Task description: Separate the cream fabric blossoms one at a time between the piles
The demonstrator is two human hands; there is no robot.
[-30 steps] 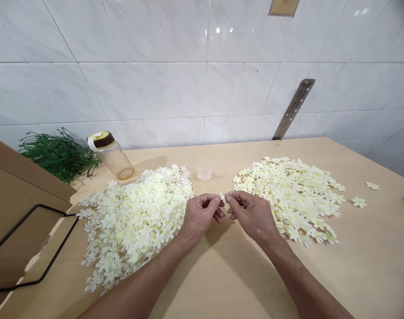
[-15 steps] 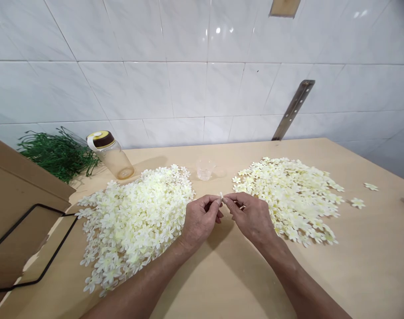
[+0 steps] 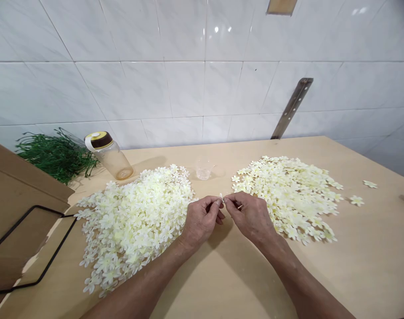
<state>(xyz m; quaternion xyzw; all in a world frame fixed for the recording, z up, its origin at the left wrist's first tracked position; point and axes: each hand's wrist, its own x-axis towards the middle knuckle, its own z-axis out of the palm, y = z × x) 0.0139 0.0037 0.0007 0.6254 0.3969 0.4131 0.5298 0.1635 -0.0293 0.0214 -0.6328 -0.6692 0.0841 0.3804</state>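
Between the two piles, my left hand point(image 3: 202, 217) and my right hand point(image 3: 248, 212) meet with thumb and forefinger pinched. A small white flower piece point(image 3: 221, 195) shows at their touching fingertips, mostly covered by them. Beside my left hand and forearm lies a thick pile of white artificial flowers point(image 3: 138, 212). To the right of my right hand spreads a flatter pile of cream flower petals point(image 3: 298, 199), each a flat blossom shape.
A small clear cup point(image 3: 203, 170) stands behind my hands. Back left are a tilted-looking bottle point(image 3: 114, 157), green artificial stems point(image 3: 56, 155) and a cardboard box point(image 3: 22, 190) with a black wire frame point(image 3: 42, 272). Two loose blossoms point(image 3: 356, 201) lie far right. A metal bracket point(image 3: 291, 108) leans by the tiled wall.
The view has shifted very slightly. Both hands stay pinched together at the same place, with my right fingers a little more bent around the small white piece.
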